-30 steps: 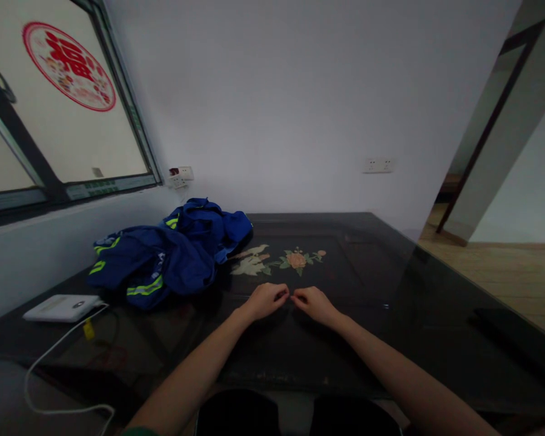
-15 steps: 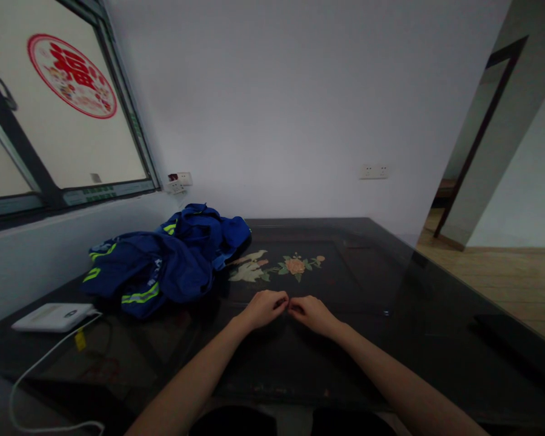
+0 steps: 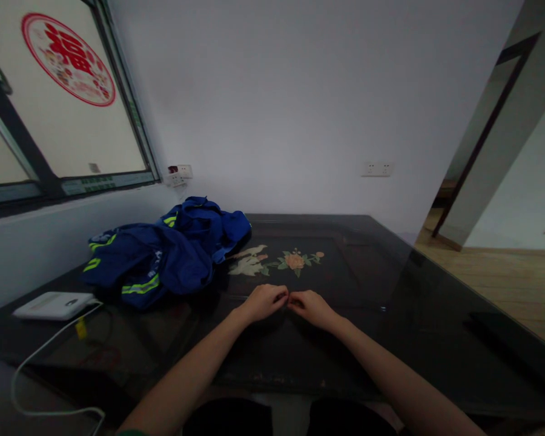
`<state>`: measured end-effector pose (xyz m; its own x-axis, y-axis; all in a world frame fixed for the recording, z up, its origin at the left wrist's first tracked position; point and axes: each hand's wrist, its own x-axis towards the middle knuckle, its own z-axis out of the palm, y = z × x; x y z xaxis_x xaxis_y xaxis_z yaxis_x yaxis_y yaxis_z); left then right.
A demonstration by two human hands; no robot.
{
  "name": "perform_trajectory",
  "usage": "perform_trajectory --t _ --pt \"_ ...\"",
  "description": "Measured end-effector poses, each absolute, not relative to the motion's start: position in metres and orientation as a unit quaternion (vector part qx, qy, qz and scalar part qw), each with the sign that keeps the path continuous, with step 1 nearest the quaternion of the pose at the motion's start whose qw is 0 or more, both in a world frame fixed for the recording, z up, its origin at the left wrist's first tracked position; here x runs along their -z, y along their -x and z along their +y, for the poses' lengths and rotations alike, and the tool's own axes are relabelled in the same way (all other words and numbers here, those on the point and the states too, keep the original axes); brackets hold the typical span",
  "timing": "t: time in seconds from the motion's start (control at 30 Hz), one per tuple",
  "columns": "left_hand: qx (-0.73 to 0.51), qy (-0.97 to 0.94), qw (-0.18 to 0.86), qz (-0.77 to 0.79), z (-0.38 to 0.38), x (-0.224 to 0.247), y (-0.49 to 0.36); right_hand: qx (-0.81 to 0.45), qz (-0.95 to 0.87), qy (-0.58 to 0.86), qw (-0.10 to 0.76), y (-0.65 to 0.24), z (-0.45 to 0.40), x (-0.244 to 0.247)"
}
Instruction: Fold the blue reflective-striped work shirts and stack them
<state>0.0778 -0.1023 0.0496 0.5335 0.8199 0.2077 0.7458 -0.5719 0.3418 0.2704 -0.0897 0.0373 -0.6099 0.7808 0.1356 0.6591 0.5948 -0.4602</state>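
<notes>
Hiding palms: left hand [image 3: 264,302], right hand [image 3: 315,309].

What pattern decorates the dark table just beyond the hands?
A peach-orange flower with green leaves, beside a pale bird-like figure; seen in the head view.

Left hand [image 3: 267,301] and right hand [image 3: 312,306]: ungloved, above the glossy black straight-edged table [image 3: 418,327]. Left forearm [image 3: 204,361] and right forearm [image 3: 386,367]: bare, narrowing toward the wrists, across the table's near edge. Green cloth sleeve edge [image 3: 132,432]: thin sliver, left arm, nearside of the table. Black rounded legwear [image 3: 229,418]: two forms, nearside of the table; weave too dark to tell.
</notes>
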Motion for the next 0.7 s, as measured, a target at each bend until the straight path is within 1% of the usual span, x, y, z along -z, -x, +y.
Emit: perform_trajectory --t 0.33,0.7 --pt "-0.165 -0.872 0.087 0.452 -0.1041 -0.053 -0.0781 -0.206 -0.875 0.414 0.145 -0.2709 -0.0937 -0.0463" --pt "-0.153 -0.87 0.077 0.463 -0.1042 -0.0528 -0.0786 -0.2 -0.876 0.413 0.146 -0.2713 -0.094 -0.0455"
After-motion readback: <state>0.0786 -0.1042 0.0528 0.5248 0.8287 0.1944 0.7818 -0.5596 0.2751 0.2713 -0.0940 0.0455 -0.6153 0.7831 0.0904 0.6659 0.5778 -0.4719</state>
